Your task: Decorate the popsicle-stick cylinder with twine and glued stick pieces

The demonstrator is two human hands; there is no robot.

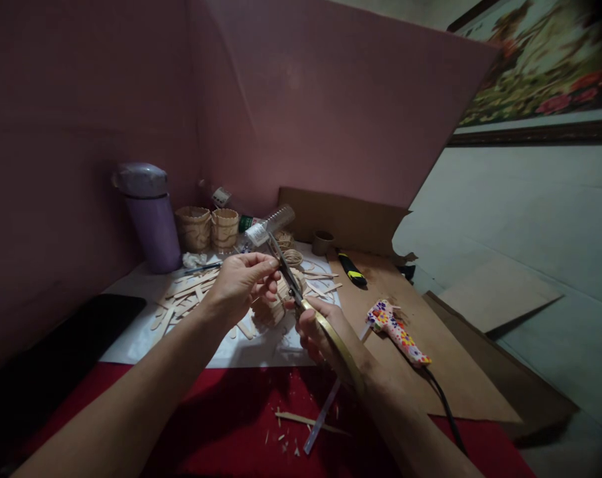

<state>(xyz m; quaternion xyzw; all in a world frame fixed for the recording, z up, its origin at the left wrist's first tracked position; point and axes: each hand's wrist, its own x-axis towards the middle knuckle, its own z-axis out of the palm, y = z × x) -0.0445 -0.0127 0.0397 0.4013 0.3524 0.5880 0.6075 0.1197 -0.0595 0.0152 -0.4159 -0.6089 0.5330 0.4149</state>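
My right hand (325,325) grips a pair of scissors (293,287) with gold-coloured handles, the dark blades pointing up and away. Beside the blades, my left hand (248,282) is closed in a pinch; whatever lies between thumb and fingertips is too small to make out. Beneath both hands, partly hidden, is a rounded piece made of pale wood (268,312). Loose wooden craft sticks (194,292) lie scattered on a white sheet (131,332) to the left, and more lie just behind the scissors.
A purple tumbler (154,229) and two wooden stick cups (194,229) (225,230) stand at the back left. On brown cardboard (460,372) to the right rest a flower-patterned glue gun (397,334) and a yellow-black cutter (351,268). Wood scraps (310,421) litter the red cloth (221,418).
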